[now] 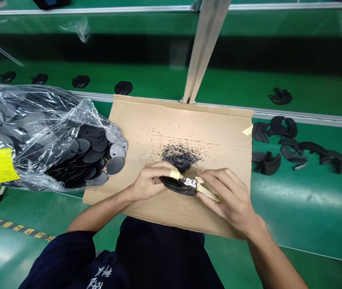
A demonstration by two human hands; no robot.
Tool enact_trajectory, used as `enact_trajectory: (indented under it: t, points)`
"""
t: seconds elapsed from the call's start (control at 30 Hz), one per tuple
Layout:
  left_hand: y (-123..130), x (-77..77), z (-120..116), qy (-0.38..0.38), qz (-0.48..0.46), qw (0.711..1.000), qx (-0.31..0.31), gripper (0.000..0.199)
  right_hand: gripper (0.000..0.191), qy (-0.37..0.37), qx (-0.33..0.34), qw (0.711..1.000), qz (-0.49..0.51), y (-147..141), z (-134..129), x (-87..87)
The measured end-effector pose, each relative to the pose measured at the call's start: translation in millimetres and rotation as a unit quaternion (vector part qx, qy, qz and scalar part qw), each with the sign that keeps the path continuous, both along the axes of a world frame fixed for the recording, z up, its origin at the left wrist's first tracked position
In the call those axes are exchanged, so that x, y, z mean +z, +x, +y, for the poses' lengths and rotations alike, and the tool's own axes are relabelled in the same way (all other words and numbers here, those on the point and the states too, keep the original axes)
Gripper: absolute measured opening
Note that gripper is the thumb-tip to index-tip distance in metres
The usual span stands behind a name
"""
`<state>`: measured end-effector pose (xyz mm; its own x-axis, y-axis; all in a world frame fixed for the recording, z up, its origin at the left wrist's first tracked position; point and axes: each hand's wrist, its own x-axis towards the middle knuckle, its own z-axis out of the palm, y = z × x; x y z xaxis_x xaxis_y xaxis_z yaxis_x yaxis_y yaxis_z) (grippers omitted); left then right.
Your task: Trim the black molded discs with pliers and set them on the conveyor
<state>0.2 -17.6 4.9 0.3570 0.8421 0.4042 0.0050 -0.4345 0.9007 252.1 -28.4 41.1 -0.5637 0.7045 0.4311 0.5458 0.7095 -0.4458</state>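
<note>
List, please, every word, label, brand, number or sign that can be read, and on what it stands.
No text reads clearly.
Yellow label on plastic bag: print too small.
White characters on dark clothing: too blurred.
Marks on black discs: too small.

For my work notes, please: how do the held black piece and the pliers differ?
The black piece is dark with a rounded outline; the pliers have pale yellow handles and a metal head. The left hand holds the black piece; the right hand holds the pliers. Both are above the cardboard.
</note>
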Motion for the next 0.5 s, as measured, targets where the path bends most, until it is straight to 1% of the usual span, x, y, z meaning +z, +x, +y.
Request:
enact_trajectory:
  t: [0.23,0.43,0.5]
  points:
    - [-2.3,-4.5,1.4,0.028,0.002,1.000,0.001,0.022,0.045,0.013,-0.024,0.999,-0.032,-3.4,-2.3,1.1]
    - [-3.0,-5.3,0.7,0.054,-0.011,0.998,-0.006,0.031,0.032,0.060,-0.031,0.994,-0.090,-6.6,-5.2,4.9]
    - [-3.4,-6.3,0.0,0.053,-0.017,0.998,-0.005,0.032,0.028,0.051,-0.033,0.993,-0.099,-7.3,-5.3,3.7]
